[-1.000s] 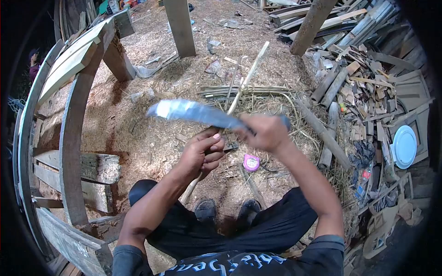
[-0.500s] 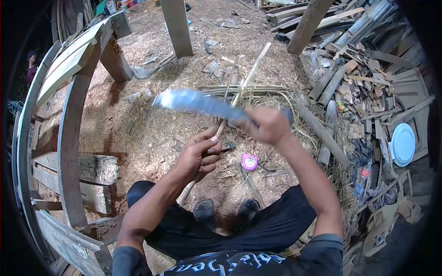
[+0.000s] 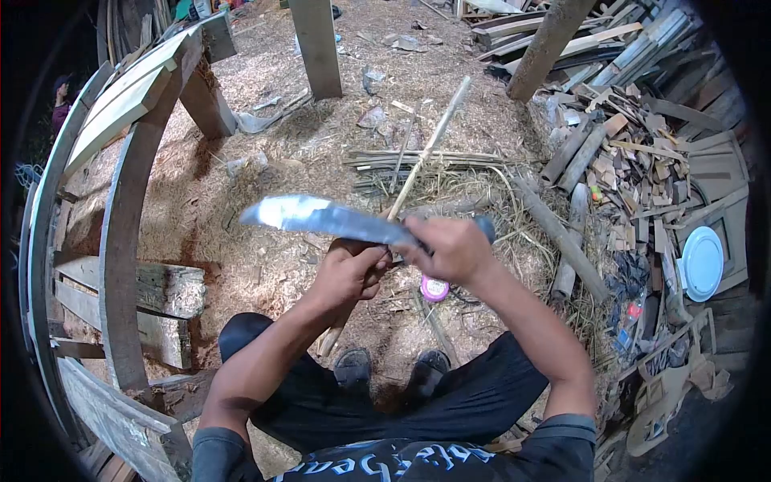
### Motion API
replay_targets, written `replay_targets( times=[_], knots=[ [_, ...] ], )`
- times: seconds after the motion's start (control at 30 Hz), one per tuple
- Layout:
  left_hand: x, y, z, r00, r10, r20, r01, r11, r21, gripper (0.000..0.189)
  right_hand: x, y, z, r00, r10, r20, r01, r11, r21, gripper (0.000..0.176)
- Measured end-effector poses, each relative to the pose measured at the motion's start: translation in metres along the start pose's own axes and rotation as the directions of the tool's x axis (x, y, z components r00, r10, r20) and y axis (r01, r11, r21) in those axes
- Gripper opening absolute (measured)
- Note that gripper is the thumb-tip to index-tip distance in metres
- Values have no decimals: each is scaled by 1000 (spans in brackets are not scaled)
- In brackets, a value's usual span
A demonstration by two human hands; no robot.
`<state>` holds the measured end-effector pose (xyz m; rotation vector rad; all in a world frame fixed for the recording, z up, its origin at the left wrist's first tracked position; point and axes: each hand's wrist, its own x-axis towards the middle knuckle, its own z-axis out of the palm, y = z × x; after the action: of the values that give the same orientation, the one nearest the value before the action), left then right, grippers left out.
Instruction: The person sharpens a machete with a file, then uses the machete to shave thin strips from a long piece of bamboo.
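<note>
My left hand is closed around a long, thin wooden stick, which slants from between my feet up to the far right. Gripped in my right hand is a machete, its broad blade pointing left. The blade lies across the stick just beyond my left hand, and its dark handle end shows past my right fist. Whether the edge touches the stick is hidden by my fingers. A pink tape measure lies on the ground below my right hand.
Thin strips lie bundled on the shavings-covered ground ahead. A curved wooden frame stands at left, and posts rise ahead. Wood offcuts, a log and a pale blue lid are on the right.
The machete has come down and nearer to me along the stick, with my right hand lower. My left hand still grips the stick.
</note>
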<state>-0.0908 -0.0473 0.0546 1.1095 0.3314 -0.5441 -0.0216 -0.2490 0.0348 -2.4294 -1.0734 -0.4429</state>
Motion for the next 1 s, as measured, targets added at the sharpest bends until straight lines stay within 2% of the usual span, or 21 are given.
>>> replay_targets(
  times=[0.03, 0.1, 0.17, 0.2, 0.23, 0.3, 0.37, 0.43, 0.47, 0.5, 0.57, 0.6, 0.63, 0.7, 0.73, 0.77, 0.83, 0.87, 0.9, 0.97, 1.0],
  knots=[
    [1, -1, -1, 1000, 0, -1, 0, 1000, 3, 31, -1, -6, 3, 994, -89, -70, 90, 996, 12, 43],
    [-2, -1, 0, 985, 134, 105, -136, 991, 16, 27, 3, 8, 1, 994, -83, -75, 82, 996, -24, 43],
    [-4, 3, 3, 984, 138, 117, -136, 990, -26, 27, 6, 13, -6, 997, 62, -35, -64, 995, -71, 41],
    [-4, 1, 4, 990, 122, 73, -121, 992, -20, 31, 6, 7, 3, 993, 5, -116, -8, 1000, -25, 40],
    [-2, 1, 4, 993, 111, 31, -110, 994, -11, 36, 5, 6, 3, 992, 2, -124, -6, 1000, -31, 40],
    [-2, 1, 3, 995, 93, -17, -93, 996, -3, 40, 1, -1, 2, 988, -99, -122, 94, 994, -46, 40],
    [-5, 0, 0, 986, 133, 99, -136, 990, 29, 45, 7, 23, -2, 996, -41, -83, 40, 999, -15, 41],
    [-4, 0, 0, 987, 124, 98, -128, 991, 43, 48, 11, 30, -13, 982, 178, 65, -168, 977, -131, 42],
    [-1, -1, -1, 988, 106, 111, -115, 991, 76, 49, 5, 21, -2, 993, 51, -111, -57, 997, -51, 42],
    [1, -2, -2, 989, 83, 124, -97, 989, 111, 50, 5, 16, -1, 992, 52, -113, -59, 997, -55, 42],
    [-2, -1, -1, 985, 101, 139, -115, 989, 97, 49, 5, 7, -1, 981, -130, -147, 119, 990, -80, 43],
    [-4, -2, -2, 982, 119, 148, -132, 988, 81, 49, 7, 27, 5, 975, -72, -208, 73, 997, -5, 45],
    [-5, -2, 0, 982, 116, 149, -129, 988, 82, 49, 6, 31, 1, 976, -69, -207, 69, 998, -4, 45],
    [-4, -2, 6, 982, 164, 92, -169, 985, 46, 45, 7, 37, -10, 976, 212, 57, -206, 974, -91, 42],
    [-2, -4, 5, 987, 132, 91, -137, 989, 48, 49, 5, 26, 0, 990, 33, -140, -35, 999, -8, 41],
    [1, -5, 3, 987, 134, 94, -139, 989, 50, 49, 4, 20, 1, 989, 34, -144, -36, 999, -11, 41],
    [3, -5, -2, 993, 75, 91, -82, 993, 80, 47, 4, 12, 4, 989, -117, -91, 114, 993, -44, 41],
    [1, -5, -2, 994, 68, 87, -76, 994, 85, 47, 8, 24, 5, 979, -53, -196, 48, 998, -27, 44],
    [-1, -2, 1, 991, 105, 85, -109, 993, 47, 40, 9, 32, 3, 979, -53, -196, 49, 999, -24, 44],
    [-4, -2, 3, 987, 142, 80, -142, 990, -1, 34, 9, 42, -3, 987, 153, -45, -154, 988, -19, 43],
    [-1, 0, 2, 989, 113, 99, -110, 993, -40, 34, 6, 25, -5, 995, 100, -25, -101, 994, -45, 43]
  ],
)
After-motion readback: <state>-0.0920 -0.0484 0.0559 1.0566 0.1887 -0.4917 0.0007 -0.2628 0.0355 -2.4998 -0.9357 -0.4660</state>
